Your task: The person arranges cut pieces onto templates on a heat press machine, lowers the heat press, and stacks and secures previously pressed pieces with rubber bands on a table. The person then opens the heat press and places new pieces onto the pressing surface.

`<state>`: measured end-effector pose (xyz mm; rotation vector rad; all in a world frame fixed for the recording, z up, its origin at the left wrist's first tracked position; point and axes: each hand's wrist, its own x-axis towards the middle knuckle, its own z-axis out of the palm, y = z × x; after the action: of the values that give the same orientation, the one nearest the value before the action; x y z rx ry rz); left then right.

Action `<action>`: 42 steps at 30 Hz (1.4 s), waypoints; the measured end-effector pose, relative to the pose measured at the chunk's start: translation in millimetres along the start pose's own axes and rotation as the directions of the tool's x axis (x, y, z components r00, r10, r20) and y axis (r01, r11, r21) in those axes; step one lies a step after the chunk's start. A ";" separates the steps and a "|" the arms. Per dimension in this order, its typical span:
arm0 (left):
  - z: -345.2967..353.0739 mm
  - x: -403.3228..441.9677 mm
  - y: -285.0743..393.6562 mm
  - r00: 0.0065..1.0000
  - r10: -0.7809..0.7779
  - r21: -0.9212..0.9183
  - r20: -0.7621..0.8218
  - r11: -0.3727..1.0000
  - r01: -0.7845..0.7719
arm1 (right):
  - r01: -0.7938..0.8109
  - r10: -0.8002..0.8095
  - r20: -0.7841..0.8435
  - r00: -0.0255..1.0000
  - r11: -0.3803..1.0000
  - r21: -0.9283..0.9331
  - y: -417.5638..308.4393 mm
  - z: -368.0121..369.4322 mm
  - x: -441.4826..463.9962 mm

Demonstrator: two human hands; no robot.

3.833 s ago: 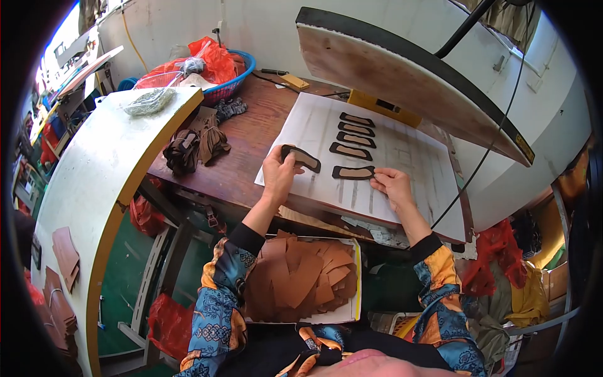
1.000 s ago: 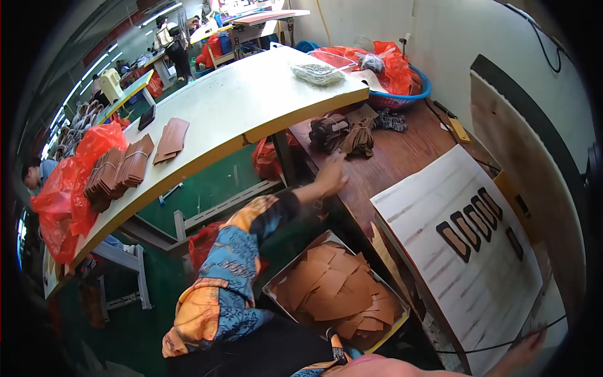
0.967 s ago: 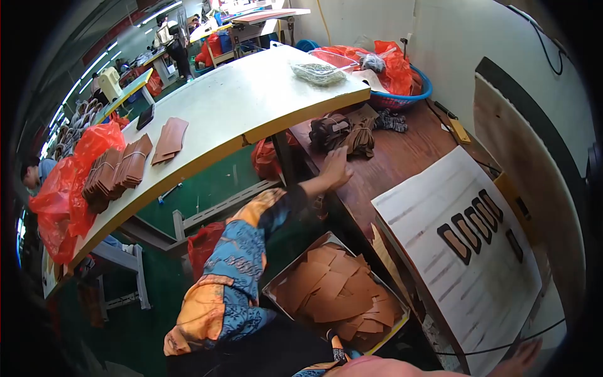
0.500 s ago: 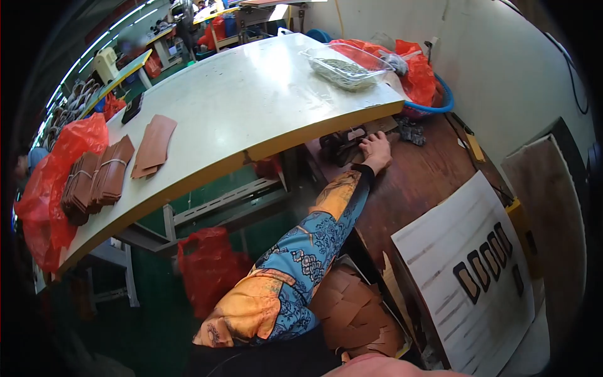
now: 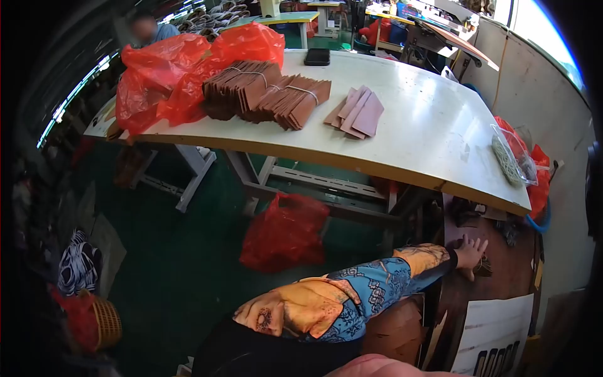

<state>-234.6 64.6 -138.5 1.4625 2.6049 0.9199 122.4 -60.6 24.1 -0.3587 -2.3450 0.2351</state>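
My left hand [image 5: 471,254] rests at the wooden table [image 5: 512,251] with its fingers spread. Part of a brown strip bundle [image 5: 483,267] shows beside and under its fingers. Just beyond the hand lies a darker bundle [image 5: 463,212], partly hidden by the white table's edge. Nearer the bottom, several black-rimmed pieces [image 5: 496,359] lie in a row on a white sheet [image 5: 496,320], cut off by the frame. My right hand is out of view.
The white table [image 5: 427,113] bears banded brown stacks [image 5: 267,94], loose pieces [image 5: 356,113], a phone [image 5: 317,57] and red bags [image 5: 169,81]. A red bag [image 5: 286,232] hangs below. Brown scraps [image 5: 396,330] lie below my sleeve. A person [image 5: 154,30] is at the back left.
The view has swung left, bringing more of the white table and floor into sight. My left hand, earlier closed near the bundles, now has its fingers spread. My right hand has left the view.
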 end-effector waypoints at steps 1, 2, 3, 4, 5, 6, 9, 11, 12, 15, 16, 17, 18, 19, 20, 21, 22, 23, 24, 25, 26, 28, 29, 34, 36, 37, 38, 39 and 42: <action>-1.9 -2.9 0.9 0.993 -0.115 -0.069 0.001 0.991 0.115 | 0.039 -0.039 -0.005 0.999 0.999 -0.001 -1.5 4.1 10.4; 6.3 0.4 -4.2 0.992 -0.106 -0.066 0.063 0.992 0.110 | 0.060 -0.060 0.056 0.997 0.998 0.000 -1.9 3.8 21.0; 12.9 7.4 -9.8 0.987 -0.101 -0.062 0.124 0.992 0.110 | 0.084 -0.084 0.119 0.989 0.996 0.004 -1.1 0.3 33.8; 21.7 13.5 -15.3 0.978 -0.098 -0.060 0.182 0.992 0.110 | 0.111 -0.111 0.182 0.977 0.994 0.009 2.0 1.2 45.7; 31.9 12.6 -16.4 0.990 -0.112 -0.066 0.089 0.991 0.118 | -0.020 -0.003 0.243 0.970 0.996 0.090 8.0 6.5 55.2; 44.2 10.4 -14.1 0.993 -0.121 -0.070 -0.003 0.990 0.120 | -0.157 0.102 0.310 0.945 0.975 0.157 18.5 12.0 64.8; 62.7 7.3 -11.8 0.984 -0.135 -0.078 -0.114 0.989 0.127 | -0.504 0.398 0.618 0.678 0.864 -0.004 101.2 52.6 109.9; 53.4 5.2 -9.3 0.985 -0.125 -0.073 -0.116 0.990 0.118 | -0.269 0.180 0.465 0.867 0.954 0.133 84.0 91.3 144.6; 43.1 2.2 -8.1 0.988 -0.114 -0.067 -0.107 0.992 0.107 | -0.209 0.111 0.470 0.875 0.965 0.161 80.6 111.3 160.3; 42.8 -3.2 -7.2 0.981 -0.087 -0.035 -0.174 0.996 0.082 | 0.005 -0.072 0.500 0.863 0.991 0.134 131.0 181.8 186.7; 52.3 -3.1 -7.8 0.974 -0.082 -0.023 -0.210 0.997 0.079 | 0.084 -0.128 0.513 0.849 0.991 0.107 145.5 201.5 190.5; 63.3 1.2 -8.1 0.965 -0.083 -0.014 -0.248 0.996 0.083 | 0.107 -0.114 0.521 0.846 0.993 0.043 147.4 214.9 191.2; 72.3 7.0 -12.4 0.954 -0.083 -0.005 -0.288 0.996 0.086 | 0.132 -0.100 0.527 0.844 0.991 -0.023 148.7 226.3 192.8; 66.8 5.7 -14.9 0.962 -0.082 -0.027 -0.262 0.997 0.078 | 0.156 -0.086 0.531 0.843 0.984 -0.090 148.5 234.1 196.1; 59.0 1.4 -13.0 0.969 -0.080 -0.051 -0.234 0.996 0.070 | 0.124 -0.043 0.522 0.852 0.985 -0.121 148.9 239.1 200.7; 51.3 -2.3 -11.2 0.976 -0.076 -0.077 -0.205 0.995 0.061 | 0.089 0.003 0.515 0.857 0.984 -0.154 150.1 242.4 204.4; 52.0 -1.8 -12.3 0.975 -0.075 -0.082 -0.208 0.995 0.059 | 0.053 0.050 0.506 0.861 0.981 -0.188 151.1 244.9 207.1; 53.0 -1.9 -12.4 0.975 -0.073 -0.088 -0.211 0.995 0.056 | 0.037 0.064 0.498 0.865 0.981 -0.192 152.3 245.8 208.4; 53.6 -1.2 -12.0 0.974 -0.072 -0.096 -0.215 0.994 0.052 | 0.023 0.078 0.491 0.868 0.980 -0.197 154.1 245.4 209.3; 46.5 -1.8 -11.7 0.988 -0.061 -0.121 -0.143 0.992 0.044 | 0.008 0.092 0.483 0.871 0.980 -0.201 155.9 245.1 210.3; 36.8 -3.1 -12.3 0.996 -0.048 -0.146 -0.070 0.989 0.037 | 0.011 0.098 0.495 0.863 0.977 -0.213 158.4 246.2 211.8; 28.6 -5.7 -11.9 1.000 -0.030 -0.173 0.001 0.985 0.030 | 0.017 0.113 0.518 0.848 0.971 -0.239 162.0 246.3 214.7; 28.9 -5.7 -12.6 1.000 -0.028 -0.170 -0.002 0.985 0.027 | 0.017 0.117 0.520 0.846 0.969 -0.246 160.8 245.7 216.2; 33.8 -4.4 -13.2 0.999 -0.038 -0.178 -0.027 0.984 0.033 | 0.097 0.059 0.546 0.835 0.963 -0.252 147.4 244.5 219.1; 37.4 -1.9 -13.5 0.998 -0.049 -0.204 -0.029 0.978 0.043 | 0.109 0.065 0.522 0.850 0.949 -0.296 148.6 249.4 216.0; 32.5 -4.0 -11.7 0.998 -0.052 -0.208 -0.018 0.977 0.047 | 0.113 0.069 0.510 0.858 0.941 -0.319 149.0 250.1 214.5; 27.1 -5.8 -10.8 0.998 -0.054 -0.210 -0.008 0.976 0.051 | 0.071 0.114 0.517 0.849 0.943 -0.326 148.3 250.9 215.8; 21.5 -7.8 -10.1 0.998 -0.057 -0.211 0.002 0.976 0.056 | 0.030 0.158 0.524 0.837 0.943 -0.332 145.8 252.3 218.9; 45.8 -4.0 -11.5 0.982 -0.063 -0.123 -0.178 0.992 0.041 | -0.064 0.230 0.549 0.804 0.951 -0.304 163.5 257.1 223.9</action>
<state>-228.0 79.1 -183.2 1.3343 2.6422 1.2340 -181.2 149.7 -57.0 -0.6889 -2.9733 0.1003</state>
